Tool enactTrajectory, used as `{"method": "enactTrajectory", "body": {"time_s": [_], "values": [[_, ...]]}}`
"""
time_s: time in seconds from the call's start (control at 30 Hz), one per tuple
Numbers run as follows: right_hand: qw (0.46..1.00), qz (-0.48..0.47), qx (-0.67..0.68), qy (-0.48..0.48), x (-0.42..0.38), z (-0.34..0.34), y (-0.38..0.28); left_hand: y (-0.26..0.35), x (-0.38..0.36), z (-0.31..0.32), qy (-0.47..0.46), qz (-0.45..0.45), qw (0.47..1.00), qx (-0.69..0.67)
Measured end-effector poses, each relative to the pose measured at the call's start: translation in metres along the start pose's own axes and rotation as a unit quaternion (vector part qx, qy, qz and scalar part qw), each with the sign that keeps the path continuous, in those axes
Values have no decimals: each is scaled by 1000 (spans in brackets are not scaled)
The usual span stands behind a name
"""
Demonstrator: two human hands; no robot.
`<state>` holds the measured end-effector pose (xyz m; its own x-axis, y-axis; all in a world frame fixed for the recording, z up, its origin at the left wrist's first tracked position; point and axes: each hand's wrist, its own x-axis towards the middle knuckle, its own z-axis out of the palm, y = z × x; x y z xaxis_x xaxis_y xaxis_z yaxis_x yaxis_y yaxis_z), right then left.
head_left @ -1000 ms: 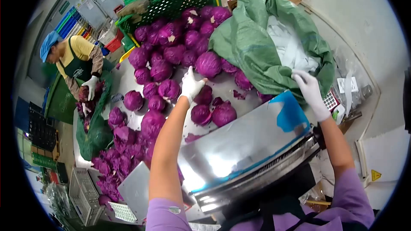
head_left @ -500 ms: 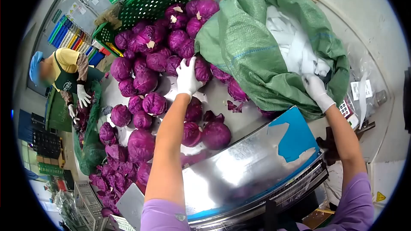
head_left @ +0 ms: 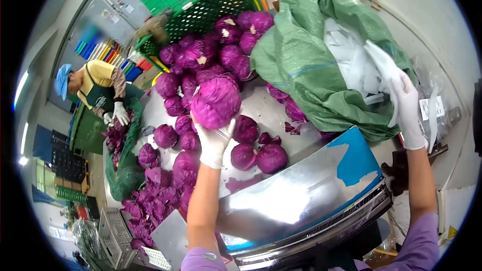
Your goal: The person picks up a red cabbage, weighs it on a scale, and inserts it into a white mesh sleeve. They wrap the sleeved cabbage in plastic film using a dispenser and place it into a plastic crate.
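Observation:
My left hand (head_left: 213, 146), in a white glove, grips a purple cabbage (head_left: 217, 101) from below and holds it up over the metal table (head_left: 271, 105). White-gloved too, my right hand (head_left: 407, 110) closes on a soft white strip (head_left: 380, 59) at the right side of the green woven sack (head_left: 296, 68). More white strips (head_left: 344, 62) fill the sack's open mouth. Many purple cabbages (head_left: 198, 54) are heaped behind my left hand, and two cabbages (head_left: 271, 158) lie just right of my left wrist.
A green perforated crate (head_left: 211, 5) stands behind the heap. In front is a shiny metal box-like machine (head_left: 301, 185). Loose cabbage leaves (head_left: 150, 206) lie at lower left. At far left, a co-worker (head_left: 100, 85) handles leaves by a green net bag (head_left: 128, 165).
My left hand has lifted a cabbage from the heap and drawn it nearer. My right hand has come up out of the sack's mouth with a white strip. The view has shifted slightly.

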<state>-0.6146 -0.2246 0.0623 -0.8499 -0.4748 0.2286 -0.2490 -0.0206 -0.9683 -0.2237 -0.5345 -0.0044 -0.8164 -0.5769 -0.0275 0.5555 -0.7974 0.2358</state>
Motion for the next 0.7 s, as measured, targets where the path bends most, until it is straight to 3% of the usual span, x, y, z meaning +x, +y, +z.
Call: {"method": "enactTrajectory", "body": {"time_s": [0.07,0.2,0.27,0.33,0.37,0.4,0.5,0.6,0.7], "values": [[997,-26,-24,-64,-30,23,-24,-20,-38,24,9,6,999,-46],[972,-45,62,-220,-101,76,-56,-50,-103,53,-2,-1,996,-89],[939,-123,49,-318,-133,91,-89,-63,-133,63,-6,-1,996,-89],[927,-151,100,-329,-165,109,-105,-80,-159,79,49,47,994,-81],[929,-57,152,-333,-185,114,-119,-89,-171,88,101,89,989,-69],[938,-11,120,-326,-203,117,-145,-98,-184,100,105,91,988,-75],[910,2,165,-380,-237,128,-149,-119,-222,112,18,39,994,-97],[907,-61,152,-387,-259,133,-154,-135,-257,118,2,6,984,-176],[867,57,248,-429,-275,132,-166,-145,-288,106,16,3,975,-222]]}}
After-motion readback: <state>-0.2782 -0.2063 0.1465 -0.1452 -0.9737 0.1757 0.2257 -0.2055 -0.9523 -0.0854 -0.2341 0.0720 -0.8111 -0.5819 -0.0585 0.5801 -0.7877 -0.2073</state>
